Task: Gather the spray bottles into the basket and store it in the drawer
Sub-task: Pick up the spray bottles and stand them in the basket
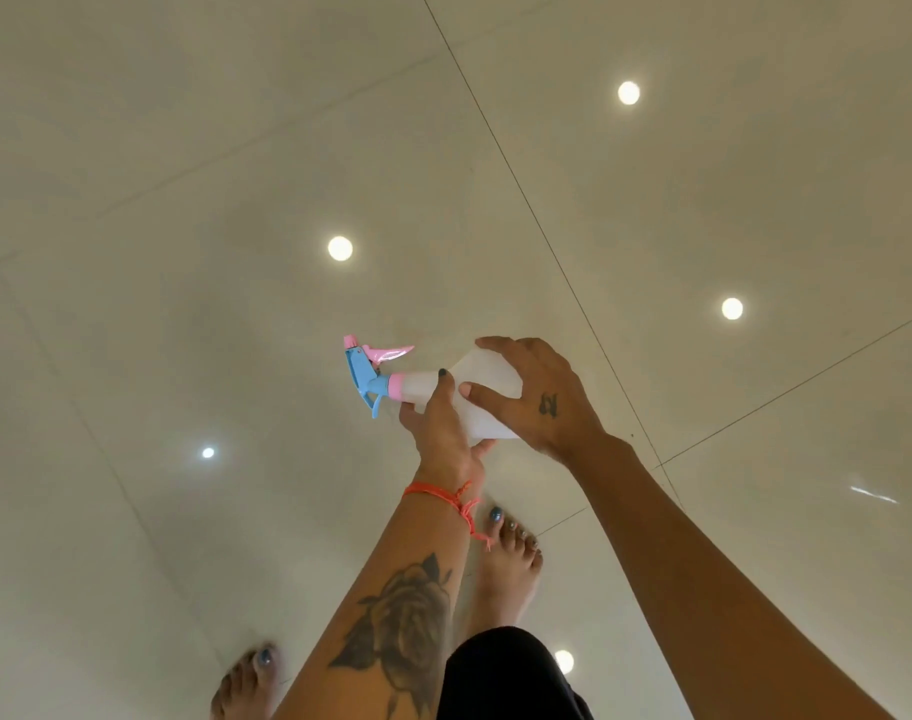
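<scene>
We see a glossy pale tiled floor [184, 148] with thin dark grout lines, round light reflections, and two bare feet [508, 569] on it.

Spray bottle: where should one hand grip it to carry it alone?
Grip the narrow shoulder just behind the pink collar of the spray bottle, from below, where the left hand already wraps it. The body widens toward the base under the right hand.
</scene>
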`<state>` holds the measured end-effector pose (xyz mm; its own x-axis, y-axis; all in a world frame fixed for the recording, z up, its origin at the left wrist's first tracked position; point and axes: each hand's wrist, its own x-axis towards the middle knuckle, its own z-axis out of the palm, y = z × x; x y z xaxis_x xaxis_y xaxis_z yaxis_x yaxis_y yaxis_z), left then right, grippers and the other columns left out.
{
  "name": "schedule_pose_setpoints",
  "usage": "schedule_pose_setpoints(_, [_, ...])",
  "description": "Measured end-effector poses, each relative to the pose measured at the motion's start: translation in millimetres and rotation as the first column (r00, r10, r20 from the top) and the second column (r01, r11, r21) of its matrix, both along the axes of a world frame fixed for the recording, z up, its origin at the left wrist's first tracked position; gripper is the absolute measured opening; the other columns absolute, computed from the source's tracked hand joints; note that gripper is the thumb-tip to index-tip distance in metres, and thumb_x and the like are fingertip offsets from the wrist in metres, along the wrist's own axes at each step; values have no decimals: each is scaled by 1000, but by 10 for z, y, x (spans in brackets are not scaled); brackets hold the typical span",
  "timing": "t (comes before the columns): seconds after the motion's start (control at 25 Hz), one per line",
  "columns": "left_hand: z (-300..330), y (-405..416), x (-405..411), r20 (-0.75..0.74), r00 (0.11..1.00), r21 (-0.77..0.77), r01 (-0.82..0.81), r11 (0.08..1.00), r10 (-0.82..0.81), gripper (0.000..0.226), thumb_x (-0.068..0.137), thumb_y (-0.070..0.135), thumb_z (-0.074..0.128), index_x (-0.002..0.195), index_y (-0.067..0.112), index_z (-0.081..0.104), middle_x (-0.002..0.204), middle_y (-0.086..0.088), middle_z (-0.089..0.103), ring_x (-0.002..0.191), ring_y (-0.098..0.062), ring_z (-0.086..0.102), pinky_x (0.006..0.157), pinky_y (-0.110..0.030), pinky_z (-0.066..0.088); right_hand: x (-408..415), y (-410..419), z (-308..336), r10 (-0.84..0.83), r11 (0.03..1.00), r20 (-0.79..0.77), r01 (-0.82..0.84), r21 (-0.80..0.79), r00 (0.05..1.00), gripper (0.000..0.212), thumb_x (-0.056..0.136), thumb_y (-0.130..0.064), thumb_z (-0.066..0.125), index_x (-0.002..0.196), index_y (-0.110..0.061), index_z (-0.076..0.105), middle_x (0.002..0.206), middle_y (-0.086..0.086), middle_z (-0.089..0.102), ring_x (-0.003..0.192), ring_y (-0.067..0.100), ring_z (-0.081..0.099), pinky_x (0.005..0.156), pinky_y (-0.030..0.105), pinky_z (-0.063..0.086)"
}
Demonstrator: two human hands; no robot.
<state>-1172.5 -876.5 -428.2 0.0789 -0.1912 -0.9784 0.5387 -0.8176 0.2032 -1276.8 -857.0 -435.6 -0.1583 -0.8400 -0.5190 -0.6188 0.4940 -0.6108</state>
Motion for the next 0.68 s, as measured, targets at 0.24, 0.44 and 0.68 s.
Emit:
schedule_pose_setpoints(0.24, [866,58,853,33,999,-140,34,990,-29,51,88,26,59,135,26,38,126,-7,57,99,-20,60,65,-41,55,863,73,870,-25,994,10,26,-109,1000,52,81,-58,57,128,-42,43,130,-2,48,121,20,42,89,23,30])
schedule_pose_setpoints(0.44, [1740,200,1756,83,995,-245,67,967,-48,53,88,25,60,135,26,36,125,-7,56,102,-23,59,71,-44,55,1741,218,1739,-25,987,61,34,-156,998,53,80,-61,56,129,-44,42,134,-5,46,123,17,40,89,23,28])
schedule_pose_setpoints(0.68, [2649,458,2859,108,990,-353,-44,935,87,53,88,26,59,135,29,33,119,-1,57,94,-14,59,75,-42,55,2832,345,2673,87,962,106,-56,-268,990,54,80,-53,61,130,-39,45,131,-6,47,118,16,44,90,23,34])
